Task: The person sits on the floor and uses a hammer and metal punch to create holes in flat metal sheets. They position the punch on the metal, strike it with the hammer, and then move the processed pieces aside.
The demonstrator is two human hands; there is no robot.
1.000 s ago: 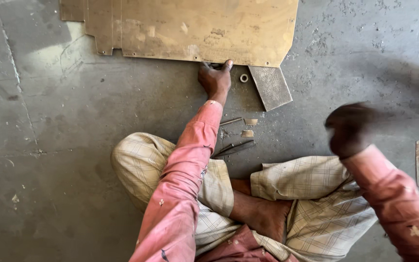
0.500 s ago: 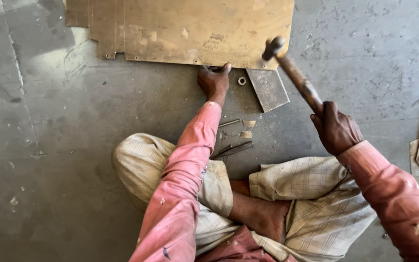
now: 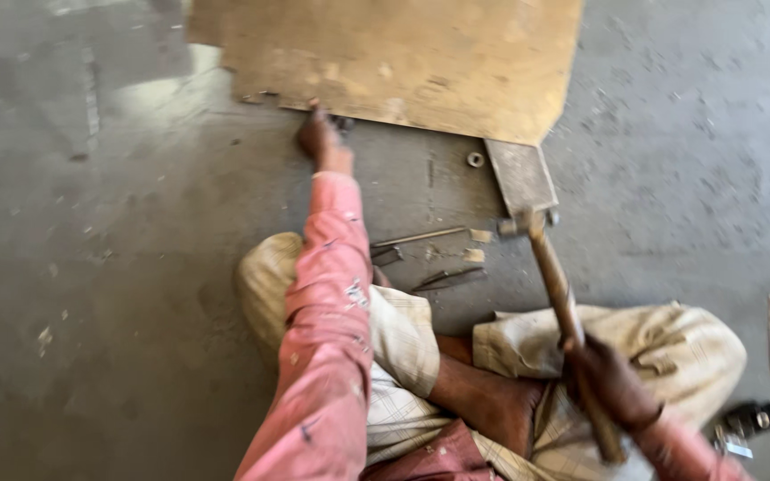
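A grey concrete floor (image 3: 109,294), scuffed and speckled with chips, fills the view, and the person sits cross-legged on it. A large tan metal sheet (image 3: 403,62) lies flat ahead of the knees, its far part cut off by the top edge. The left hand (image 3: 321,138) reaches forward on a straight arm and presses down at the sheet's near edge; whether its fingers are spread or curled cannot be told through the blur. The right hand (image 3: 612,383) is clamped around the lower handle of a hammer (image 3: 550,276), close to the right knee. The handle's long axis runs up and slightly left from that hand, so the hammer head sits at the near end of a small grey metal plate (image 3: 520,175) that juts from under the sheet's right corner. The plate therefore lies straight ahead of the right hand, well to the right of the left hand. A small ring-shaped washer (image 3: 475,159) rests just left of the plate. Thin rods and dark tools (image 3: 443,281) lie between the knees, too smeared to identify.
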